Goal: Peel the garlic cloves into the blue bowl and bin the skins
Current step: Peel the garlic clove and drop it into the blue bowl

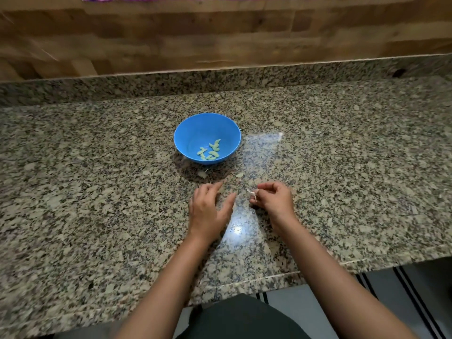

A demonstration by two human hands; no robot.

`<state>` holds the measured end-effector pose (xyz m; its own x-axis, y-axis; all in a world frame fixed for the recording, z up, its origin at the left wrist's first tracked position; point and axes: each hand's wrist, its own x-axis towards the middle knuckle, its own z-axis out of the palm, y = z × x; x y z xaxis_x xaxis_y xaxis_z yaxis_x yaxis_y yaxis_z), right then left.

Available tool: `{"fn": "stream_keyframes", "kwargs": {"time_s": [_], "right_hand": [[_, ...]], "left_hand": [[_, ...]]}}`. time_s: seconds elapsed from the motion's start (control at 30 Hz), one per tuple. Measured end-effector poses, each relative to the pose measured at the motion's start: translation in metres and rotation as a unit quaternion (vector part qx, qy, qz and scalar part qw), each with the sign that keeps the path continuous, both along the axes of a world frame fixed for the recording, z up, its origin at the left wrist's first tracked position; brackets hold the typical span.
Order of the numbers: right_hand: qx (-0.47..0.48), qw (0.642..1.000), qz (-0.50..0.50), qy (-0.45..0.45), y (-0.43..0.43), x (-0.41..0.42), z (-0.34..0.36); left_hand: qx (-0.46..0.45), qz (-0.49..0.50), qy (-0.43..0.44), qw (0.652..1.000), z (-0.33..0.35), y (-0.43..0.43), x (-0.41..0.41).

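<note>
**Views:** 1, head camera, wide-angle.
**Position:** it is riding on the person's head, standing at the counter's near edge.
**Facing:** it is looking forward and steeply down across the granite counter (97, 167) toward the wooden wall (171, 33), which is filling the top of the frame.
**Nearness:** the left hand (208, 211) and right hand (276, 201) are sitting close, below centre. The blue bowl (193, 128) is lying just beyond, near centre.
**Edges:** both forearms are entering from the bottom, and the floor (305, 297) is showing at lower right.
</note>
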<state>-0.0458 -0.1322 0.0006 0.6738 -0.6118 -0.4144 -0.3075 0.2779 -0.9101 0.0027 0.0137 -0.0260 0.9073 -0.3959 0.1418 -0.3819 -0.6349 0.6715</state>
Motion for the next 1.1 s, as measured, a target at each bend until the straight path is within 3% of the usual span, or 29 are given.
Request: {"fn": "stream_keyframes", "kwargs": {"time_s": [0.23, 0.4, 0.6, 0.77, 0.97, 1.1], "right_hand": [[-0.032, 0.999, 0.008, -0.010, 0.013, -0.001, -0.010], [-0.034, 0.999, -0.013, -0.019, 0.013, -0.008, -0.011], [-0.041, 0.999, -0.009, -0.020, 0.010, -0.014, -0.006], [-0.046, 0.998, 0.036, -0.018, 0.018, -0.020, -0.003], [0.010, 0.998, 0.065, -0.014, 0.027, -0.023, -0.003], [0.047, 0.994, 0.104, -0.004, 0.031, -0.023, 0.002]], "left_hand": [[0.232, -0.119, 0.038, 0.965, -0.007, 0.025, -0.032], [0.318, -0.135, 0.010, 0.938, -0.009, 0.018, -0.034], [0.274, -0.116, -0.030, 0.954, -0.010, -0.001, -0.002], [0.082, -0.099, -0.058, 0.990, -0.020, 0.017, -0.023], [0.065, -0.043, -0.069, 0.995, -0.016, 0.027, -0.037], [0.044, 0.006, -0.021, 0.999, -0.006, 0.024, -0.041]]}}
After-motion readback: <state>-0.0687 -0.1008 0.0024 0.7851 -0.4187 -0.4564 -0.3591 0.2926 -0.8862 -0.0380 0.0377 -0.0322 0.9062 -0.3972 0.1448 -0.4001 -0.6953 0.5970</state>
